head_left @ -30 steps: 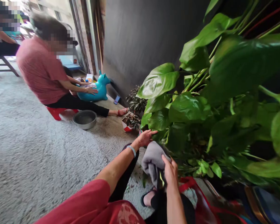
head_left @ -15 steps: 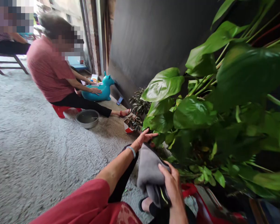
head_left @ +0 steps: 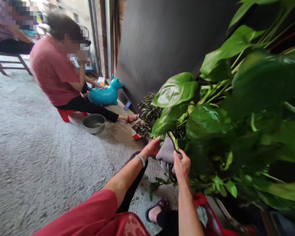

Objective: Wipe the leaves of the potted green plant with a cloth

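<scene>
In my right hand (head_left: 182,165) is a folded grey cloth (head_left: 166,152) with a black border and a yellow-green patch along its upper edge. The thumb and fingers pinch its right side. My left hand (head_left: 151,146) reaches in just left of the cloth, below a broad green leaf (head_left: 163,126) of a large potted plant. Its fingers look loosely stretched, with the tips partly hidden beside the leaf; whether they touch it is unclear. A pale bangle (head_left: 140,160) circles the left wrist. Glossy leaves (head_left: 206,119) spread above and right of both hands.
A person in a pink shirt (head_left: 52,67) sits on a red stool (head_left: 66,115) beside a metal basin (head_left: 93,124) and a blue animal toy (head_left: 104,95). A small potted plant (head_left: 140,129) stands by the dark panel (head_left: 172,39). Another person (head_left: 5,26) sits far left.
My right hand has lifted the cloth up toward the leaves, turning its yellow-green edge upward. My left hand has drawn slightly down, its fingers less spread. The seated person has raised one hand to the face.
</scene>
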Demonstrator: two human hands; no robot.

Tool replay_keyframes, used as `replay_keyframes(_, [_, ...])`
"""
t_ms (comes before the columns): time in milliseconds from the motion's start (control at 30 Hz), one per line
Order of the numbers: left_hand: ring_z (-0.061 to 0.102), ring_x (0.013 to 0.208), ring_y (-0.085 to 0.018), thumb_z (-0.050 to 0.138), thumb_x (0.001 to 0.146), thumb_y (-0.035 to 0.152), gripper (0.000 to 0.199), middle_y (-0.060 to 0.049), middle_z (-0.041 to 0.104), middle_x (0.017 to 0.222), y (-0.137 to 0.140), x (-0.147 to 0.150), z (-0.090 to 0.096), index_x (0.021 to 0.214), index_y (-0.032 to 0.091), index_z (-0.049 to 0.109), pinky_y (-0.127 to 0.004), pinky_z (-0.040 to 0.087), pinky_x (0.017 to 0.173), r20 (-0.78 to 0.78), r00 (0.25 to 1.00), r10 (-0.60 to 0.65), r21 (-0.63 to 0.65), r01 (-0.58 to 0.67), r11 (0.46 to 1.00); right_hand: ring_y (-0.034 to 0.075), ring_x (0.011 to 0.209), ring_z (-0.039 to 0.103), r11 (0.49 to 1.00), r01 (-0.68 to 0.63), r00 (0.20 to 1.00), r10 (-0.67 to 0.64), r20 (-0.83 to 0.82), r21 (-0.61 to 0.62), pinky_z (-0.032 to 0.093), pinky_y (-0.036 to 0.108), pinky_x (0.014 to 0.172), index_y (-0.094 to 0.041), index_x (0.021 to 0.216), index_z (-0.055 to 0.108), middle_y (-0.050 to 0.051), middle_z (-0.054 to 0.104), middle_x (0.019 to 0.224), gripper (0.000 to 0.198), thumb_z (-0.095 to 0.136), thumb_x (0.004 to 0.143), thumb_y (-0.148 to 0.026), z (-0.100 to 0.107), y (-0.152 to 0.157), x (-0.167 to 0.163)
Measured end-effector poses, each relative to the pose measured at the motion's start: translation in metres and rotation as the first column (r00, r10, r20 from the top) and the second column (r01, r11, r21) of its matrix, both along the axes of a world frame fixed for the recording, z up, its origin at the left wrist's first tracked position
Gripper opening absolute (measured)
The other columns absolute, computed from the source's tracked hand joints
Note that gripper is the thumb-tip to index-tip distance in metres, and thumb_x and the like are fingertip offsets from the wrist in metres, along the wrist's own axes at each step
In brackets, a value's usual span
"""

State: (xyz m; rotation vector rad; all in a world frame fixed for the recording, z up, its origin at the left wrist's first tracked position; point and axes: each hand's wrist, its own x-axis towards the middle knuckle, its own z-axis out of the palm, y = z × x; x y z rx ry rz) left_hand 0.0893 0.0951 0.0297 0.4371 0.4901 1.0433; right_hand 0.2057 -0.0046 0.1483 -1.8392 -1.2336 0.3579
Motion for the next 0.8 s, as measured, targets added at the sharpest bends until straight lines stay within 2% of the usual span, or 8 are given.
replay_keyframes(133, [0.056,0.063,-0.014,0.084,0.072,0.042,0.035,-0.001,0.065,0.069,0.005,0.002,-0.005,0.092,0.014,0.074,-0.025,0.044,0.065,-0.105,0.992,0.077,-0.070,-0.084,0.994,0.038,0.091,0.073,0.993,-0.088,0.996,0.089,0.013,-0.076,0.055,0.049,0.087,-0.020,0.083,0.079,0.020,0.079,0.095,0.048,0.057,0.065,-0.058,0.003,-0.022,0.000])
replay_keyframes(267, [0.058,0.065,-0.014,0.086,0.068,0.036,0.030,-0.004,0.069,0.071,0.005,0.003,-0.003,0.083,0.013,0.074,-0.025,0.044,0.063,-0.097,0.994,0.051,-0.089,-0.060,0.994,0.032,0.080,0.073,0.983,-0.167,0.986,0.167,-0.006,-0.078,0.057,0.041,0.076,-0.021,0.080,0.080,0.012,0.079,0.083,0.040,0.065,0.067,-0.057,0.055,-0.064,-0.004])
replay_keyframes(400, [0.066,0.078,-0.020,0.084,0.071,0.032,0.031,-0.009,0.074,0.084,0.002,0.003,0.002,0.092,0.011,0.075,-0.028,0.050,0.073,-0.078,0.997,-0.019,-0.079,0.013,0.997,0.025,0.077,0.072,0.965,-0.031,0.998,0.018,0.052,0.262,0.056,0.033,0.074,-0.019,0.088,0.080,0.007,0.078,0.084,0.034,0.076,0.072,-0.049,0.120,-0.098,-0.006])
replay_keyframes(500, [0.066,0.080,-0.018,0.076,0.081,0.031,0.030,-0.008,0.074,0.090,-0.002,0.001,0.003,0.104,0.012,0.074,-0.030,0.051,0.081,-0.082,0.990,-0.111,-0.123,0.101,0.987,0.025,0.081,0.071,0.854,0.153,0.977,-0.207,0.055,0.497,0.055,0.036,0.080,-0.017,0.092,0.079,0.011,0.078,0.088,0.038,0.072,0.075,-0.050,0.122,-0.085,-0.004])
replay_keyframes(567, [0.064,0.076,-0.017,0.068,0.088,0.030,0.026,-0.006,0.071,0.085,-0.004,0.000,0.003,0.106,0.013,0.073,-0.032,0.051,0.083,-0.093,0.980,-0.176,-0.155,0.160,0.975,0.029,0.081,0.070,0.915,0.160,0.984,-0.179,0.017,0.370,0.055,0.041,0.080,-0.018,0.083,0.078,0.013,0.077,0.084,0.044,0.068,0.069,-0.058,0.099,-0.072,-0.001])
replay_keyframes(667, [0.063,0.071,-0.018,0.064,0.090,0.030,0.023,-0.005,0.067,0.076,-0.005,0.001,0.003,0.102,0.012,0.073,-0.035,0.052,0.083,-0.110,0.958,-0.264,-0.172,0.243,0.955,0.034,0.079,0.070,0.999,0.032,0.993,-0.029,-0.116,0.027,0.057,0.048,0.080,-0.022,0.074,0.077,0.013,0.077,0.079,0.045,0.069,0.059,-0.063,0.065,-0.082,0.004])
replay_keyframes(733, [0.063,0.072,-0.018,0.065,0.089,0.031,0.023,-0.006,0.068,0.077,-0.004,0.002,0.002,0.100,0.012,0.073,-0.033,0.051,0.081,-0.114,0.953,-0.282,-0.170,0.261,0.950,0.036,0.085,0.072,0.997,0.043,0.966,-0.058,-0.251,-0.062,0.058,0.051,0.083,-0.024,0.079,0.079,0.011,0.079,0.084,0.045,0.076,0.056,-0.062,0.064,-0.108,0.012])
replay_keyframes(800, [0.064,0.072,-0.018,0.065,0.089,0.032,0.023,-0.006,0.069,0.078,-0.004,0.003,0.003,0.099,0.013,0.074,-0.031,0.051,0.079,-0.112,0.957,-0.267,-0.156,0.248,0.956,0.039,0.092,0.072,0.974,0.225,0.906,-0.217,-0.364,-0.020,0.058,0.053,0.085,-0.026,0.085,0.080,0.009,0.079,0.090,0.046,0.082,0.052,-0.059,0.082,-0.130,0.028])
